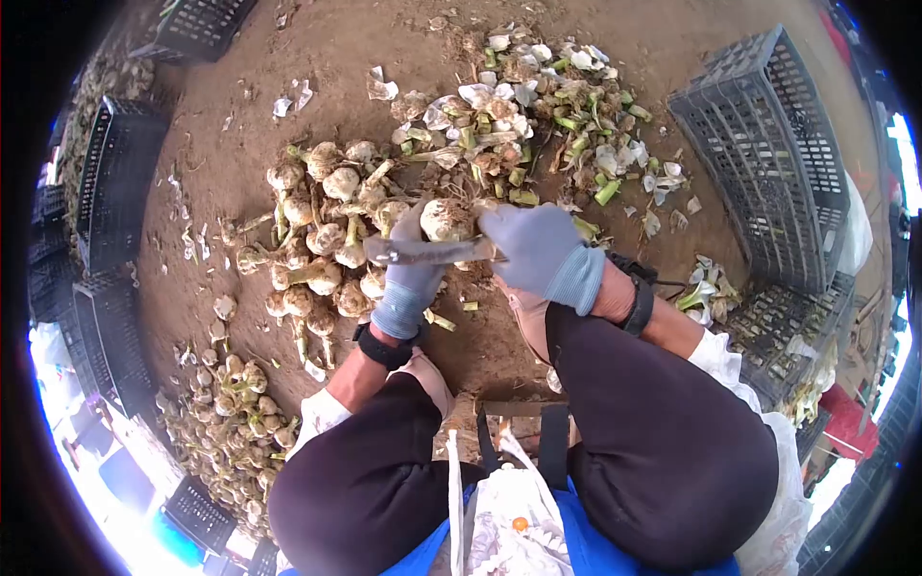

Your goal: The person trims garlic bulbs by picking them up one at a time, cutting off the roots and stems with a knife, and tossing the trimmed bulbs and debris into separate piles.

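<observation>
My left hand (411,269), in a grey-blue glove, is closed round a garlic bulb (447,221), whose root side faces up toward me. In my right hand (540,252), gloved likewise, is a knife; its dull blade (427,252) reaches leftward across the near side of the bulb, in front of my left fingers. The knife's handle is mostly hidden by my right fingers. Just left of my hands lies a heap of garlic bulbs (322,240) with stems on. Beyond them is a pile of cut stems, roots and skins (576,115).
A black plastic crate (759,144) stands tilted at the right, with another crate (788,331) below it. More crates (120,192) line the left side. A second garlic heap (226,422) lies at lower left. My bent knees (663,432) flank the work spot on bare soil.
</observation>
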The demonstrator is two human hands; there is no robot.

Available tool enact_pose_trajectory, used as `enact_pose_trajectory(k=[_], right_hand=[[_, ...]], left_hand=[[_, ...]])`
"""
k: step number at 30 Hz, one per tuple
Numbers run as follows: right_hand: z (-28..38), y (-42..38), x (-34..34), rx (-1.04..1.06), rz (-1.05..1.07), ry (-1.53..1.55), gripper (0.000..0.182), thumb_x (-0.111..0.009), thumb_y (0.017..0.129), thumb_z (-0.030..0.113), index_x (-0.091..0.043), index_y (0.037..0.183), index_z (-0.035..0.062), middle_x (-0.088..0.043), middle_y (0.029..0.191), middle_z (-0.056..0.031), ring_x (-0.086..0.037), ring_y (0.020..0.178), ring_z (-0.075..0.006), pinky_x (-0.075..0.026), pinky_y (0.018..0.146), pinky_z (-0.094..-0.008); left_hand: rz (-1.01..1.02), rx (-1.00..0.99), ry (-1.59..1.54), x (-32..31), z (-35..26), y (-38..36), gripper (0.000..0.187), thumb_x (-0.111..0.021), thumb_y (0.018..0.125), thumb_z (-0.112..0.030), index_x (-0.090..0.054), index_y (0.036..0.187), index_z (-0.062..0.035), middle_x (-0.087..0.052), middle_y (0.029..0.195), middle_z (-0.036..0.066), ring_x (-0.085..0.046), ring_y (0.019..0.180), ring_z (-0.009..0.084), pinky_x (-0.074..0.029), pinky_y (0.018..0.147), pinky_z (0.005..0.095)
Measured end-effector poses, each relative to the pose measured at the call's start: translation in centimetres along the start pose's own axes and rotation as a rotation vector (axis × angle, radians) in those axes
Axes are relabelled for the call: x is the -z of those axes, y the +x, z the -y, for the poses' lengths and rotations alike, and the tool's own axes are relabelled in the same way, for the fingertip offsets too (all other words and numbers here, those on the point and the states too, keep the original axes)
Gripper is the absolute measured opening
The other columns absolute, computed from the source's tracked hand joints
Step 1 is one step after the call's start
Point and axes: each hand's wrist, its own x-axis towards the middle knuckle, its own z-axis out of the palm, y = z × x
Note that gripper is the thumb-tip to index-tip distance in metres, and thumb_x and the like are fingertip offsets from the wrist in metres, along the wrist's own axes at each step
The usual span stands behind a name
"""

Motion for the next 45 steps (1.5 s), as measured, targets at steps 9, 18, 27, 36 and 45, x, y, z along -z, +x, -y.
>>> enact_pose_trajectory(k=[9,18,27,36,45], right_hand=[[-0.5,-0.3,-0.4,0.021,-0.104,0.048,0.026,-0.066,0.068,0.021,-0.054,0.087,0.0065,-0.059,0.078,-0.0081,-0.062,0.071,-0.0254,-0.049,0.058,-0.0383],[-2.1,1.0,-2.5,0.153,-0.198,-0.001,0.021,-0.061,0.066,0.015,-0.053,0.083,0.0072,-0.057,0.072,-0.0089,-0.061,0.066,-0.0268,-0.048,0.053,-0.0376],[-2.5,1.9,-2.9,0.199,-0.293,0.058,0.016,-0.060,0.069,0.016,-0.055,0.080,0.0062,-0.058,0.068,-0.0091,-0.060,0.060,-0.0289,-0.048,0.050,-0.0379],[-4.5,-1.2,-0.5,-0.315,-0.026,0.788,0.049,-0.063,0.082,0.042,-0.062,0.107,-0.0007,-0.067,0.095,-0.0140,-0.066,0.074,-0.0197,-0.053,0.067,-0.0280],[-0.4,1.5,-1.3,-0.467,-0.077,1.515,0.030,-0.061,0.086,0.030,-0.065,0.081,0.0003,-0.061,0.069,-0.0017,-0.053,0.055,-0.0070,-0.042,0.049,-0.0210]], left_hand=[[0.196,-0.104,0.210,0.2,-0.2,-0.8,0.026,-0.049,0.078,-0.005,-0.057,0.103,0.0001,-0.062,0.099,0.013,-0.058,0.095,0.0273,-0.044,0.085,0.0370],[0.200,-0.093,0.156,0.8,-0.9,-2.4,0.029,-0.045,0.078,-0.003,-0.062,0.102,-0.0032,-0.060,0.094,0.013,-0.058,0.092,0.0256,-0.046,0.082,0.0351],[0.020,-0.004,0.057,0.9,-3.2,-1.6,0.024,-0.046,0.081,0.000,-0.062,0.100,-0.0027,-0.062,0.087,0.008,-0.058,0.084,0.0223,-0.045,0.076,0.0337],[0.075,0.063,0.032,0.4,-4.1,0.7,0.018,-0.061,0.076,0.000,-0.062,0.093,-0.0001,-0.065,0.082,0.005,-0.061,0.078,0.0115,-0.048,0.071,0.0247],[-0.238,0.369,-0.351,2.1,-4.2,1.4,0.024,-0.058,0.087,-0.016,-0.058,0.106,-0.0016,-0.060,0.096,0.006,-0.057,0.087,0.0135,-0.047,0.076,0.0253]])
